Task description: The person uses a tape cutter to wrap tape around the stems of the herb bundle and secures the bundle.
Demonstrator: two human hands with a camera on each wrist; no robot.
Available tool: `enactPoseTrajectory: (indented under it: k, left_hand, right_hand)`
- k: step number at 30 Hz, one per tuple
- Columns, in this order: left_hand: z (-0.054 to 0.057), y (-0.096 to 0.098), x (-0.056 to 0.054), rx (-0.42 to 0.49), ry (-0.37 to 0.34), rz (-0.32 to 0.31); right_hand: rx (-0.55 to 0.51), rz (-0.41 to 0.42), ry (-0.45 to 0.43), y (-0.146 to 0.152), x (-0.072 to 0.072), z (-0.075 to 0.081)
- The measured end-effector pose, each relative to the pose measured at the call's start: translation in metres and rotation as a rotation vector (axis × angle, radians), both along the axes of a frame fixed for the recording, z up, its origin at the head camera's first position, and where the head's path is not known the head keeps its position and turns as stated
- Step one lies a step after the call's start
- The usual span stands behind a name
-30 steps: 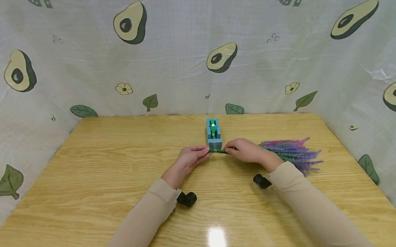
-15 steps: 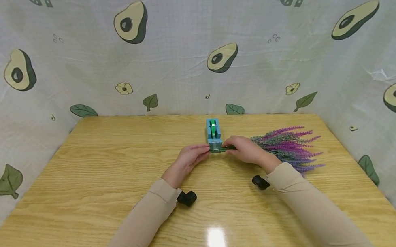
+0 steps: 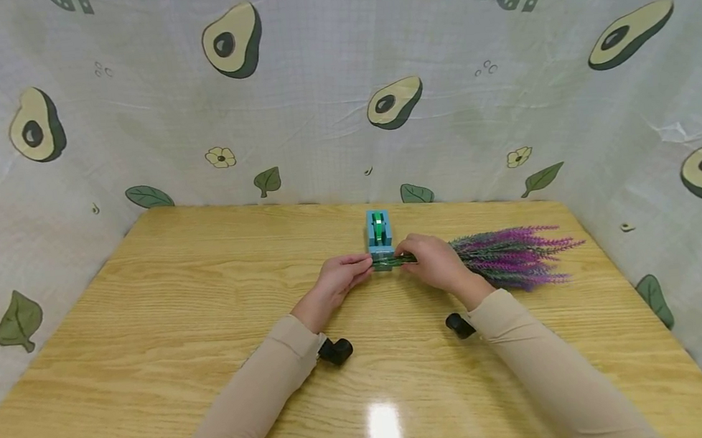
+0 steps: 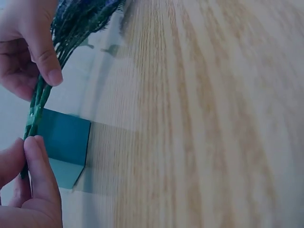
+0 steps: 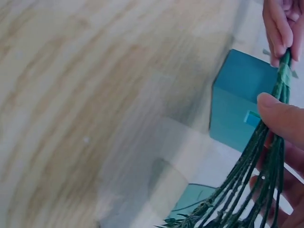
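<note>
A bunch of lavender sprigs (image 3: 520,254), with purple and magenta heads, lies sideways in front of the blue tape dispenser (image 3: 379,230), heads toward the right. My left hand (image 3: 338,278) pinches the stem ends between thumb and fingers. Farther up the stems (image 5: 261,147), my right hand (image 3: 432,262) grips the bunch, thumb on top. Between both hands a strip of clear greenish tape (image 4: 34,115) wraps the stems, close by the dispenser's front. The right hand and its forearm hide part of the stems in the head view.
The dispenser carries a green tape roll (image 3: 378,226) and stands toward the back of the wooden table (image 3: 251,252). Behind the table hangs a cloth (image 3: 312,108) printed with avocados and leaves. Black wrist-camera mounts (image 3: 336,351) stick out under both wrists.
The bunch has turned in my hands: more magenta heads now face up, where bluish ones showed before. My right hand has shifted slightly toward the back; the left stays nearly in place.
</note>
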State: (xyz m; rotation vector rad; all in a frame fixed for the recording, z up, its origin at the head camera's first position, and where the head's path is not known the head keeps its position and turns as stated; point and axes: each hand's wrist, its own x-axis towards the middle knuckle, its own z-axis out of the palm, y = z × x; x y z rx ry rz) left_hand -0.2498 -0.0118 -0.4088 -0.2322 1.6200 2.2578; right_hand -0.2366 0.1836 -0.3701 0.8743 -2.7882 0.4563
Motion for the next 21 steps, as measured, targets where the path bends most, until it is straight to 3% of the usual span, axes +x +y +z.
enactPoseTrajectory:
  k: [10,17,21]
  left_hand:
    - [-0.001,0.005,-0.004,-0.008,0.021,-0.039]
    - [-0.004,0.015,-0.005,-0.052,0.016,0.038]
    - [-0.006,0.017,-0.007,-0.01,-0.024,0.071]
  right_hand:
    - [-0.047,-0.053,0.007,-0.003,0.003,-0.006]
    - [-0.082,-0.058,0.001,-0.005,0.004,-0.011]
    - [-0.087,-0.054,-0.003,-0.005,0.004,-0.011]
